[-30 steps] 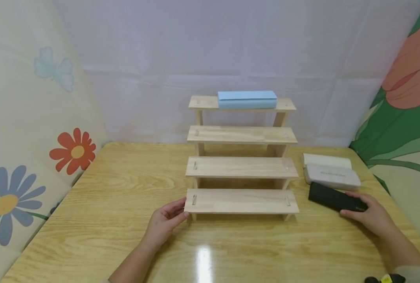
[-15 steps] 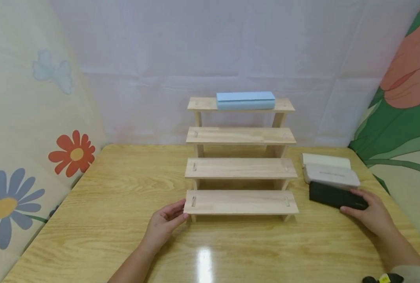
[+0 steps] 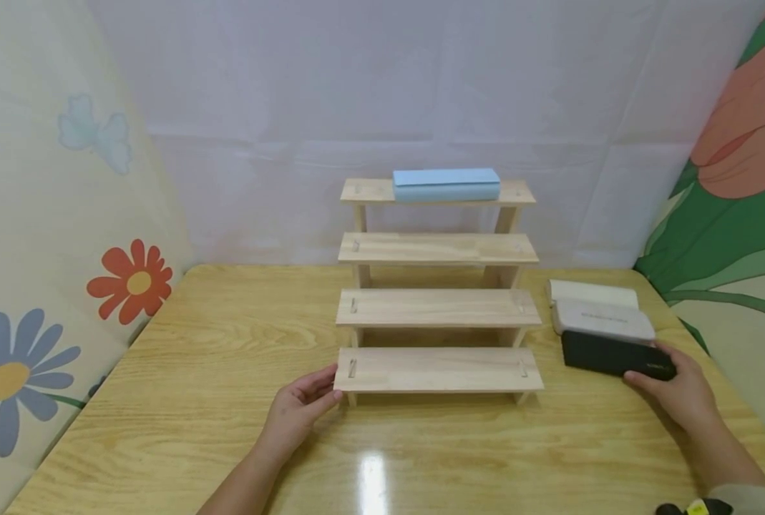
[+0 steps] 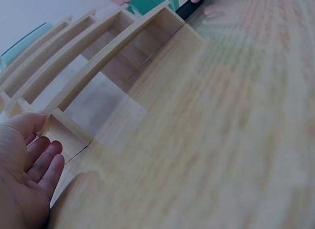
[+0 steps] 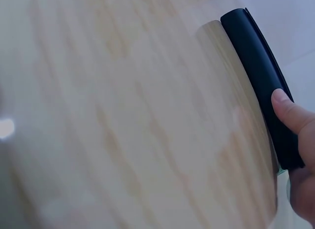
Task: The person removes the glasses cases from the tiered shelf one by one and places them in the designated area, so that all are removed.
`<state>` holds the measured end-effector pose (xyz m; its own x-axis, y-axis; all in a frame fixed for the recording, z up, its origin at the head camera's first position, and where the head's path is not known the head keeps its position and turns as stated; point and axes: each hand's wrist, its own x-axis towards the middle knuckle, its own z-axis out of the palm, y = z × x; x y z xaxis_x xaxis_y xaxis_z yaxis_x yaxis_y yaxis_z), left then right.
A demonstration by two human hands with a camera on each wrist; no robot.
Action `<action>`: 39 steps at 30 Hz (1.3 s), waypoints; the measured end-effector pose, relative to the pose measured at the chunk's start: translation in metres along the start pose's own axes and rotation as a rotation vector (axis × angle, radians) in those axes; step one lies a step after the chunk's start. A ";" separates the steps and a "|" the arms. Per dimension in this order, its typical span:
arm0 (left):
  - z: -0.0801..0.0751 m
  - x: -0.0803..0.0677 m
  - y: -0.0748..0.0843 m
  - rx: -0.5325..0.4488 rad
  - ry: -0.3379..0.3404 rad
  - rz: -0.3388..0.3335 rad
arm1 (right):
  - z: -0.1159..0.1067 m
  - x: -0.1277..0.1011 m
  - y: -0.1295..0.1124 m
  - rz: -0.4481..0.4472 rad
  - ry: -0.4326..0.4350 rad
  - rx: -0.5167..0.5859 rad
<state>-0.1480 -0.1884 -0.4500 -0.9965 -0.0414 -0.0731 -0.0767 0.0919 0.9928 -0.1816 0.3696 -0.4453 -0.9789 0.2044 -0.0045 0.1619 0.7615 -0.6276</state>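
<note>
A pale wooden tiered display stand (image 3: pixel 439 370) stands on the table, its steps rising toward the back. At the left end of its lowest step, my left hand (image 3: pixel 295 411) holds the corner, thumb in front; in the left wrist view the thumb (image 4: pixel 35 123) touches that corner and the lower fingers hang half curled. My right hand (image 3: pixel 681 390) grips the right end of a black glasses case (image 3: pixel 614 355), thumb on the near side, other fingers mostly hidden behind. Lengthwise along the case lies the thumb (image 5: pixel 288 108) in the right wrist view.
A light blue glasses case (image 3: pixel 446 186) lies on the top step. Right of the stand, a grey case (image 3: pixel 604 320) and a white one (image 3: pixel 593 294) lie behind the black case. The wood-grain table (image 3: pixel 240 322) meets a white cloth backdrop (image 3: pixel 279 193).
The black case has turned to lie more nearly parallel with the grey one, its right end shifting slightly right with my right hand. My left hand keeps its place on the stand.
</note>
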 end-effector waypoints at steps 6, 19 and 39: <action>0.001 0.000 0.000 0.013 0.007 0.013 | -0.002 0.000 0.000 0.074 -0.013 0.035; 0.000 -0.001 0.001 0.018 -0.002 -0.005 | 0.003 0.002 -0.001 0.175 0.063 0.114; 0.001 -0.001 0.002 0.023 -0.001 0.005 | 0.004 0.020 0.000 0.241 0.119 0.152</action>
<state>-0.1468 -0.1876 -0.4475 -0.9968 -0.0401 -0.0687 -0.0729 0.1146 0.9907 -0.2013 0.3709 -0.4484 -0.8915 0.4455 -0.0819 0.3584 0.5832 -0.7290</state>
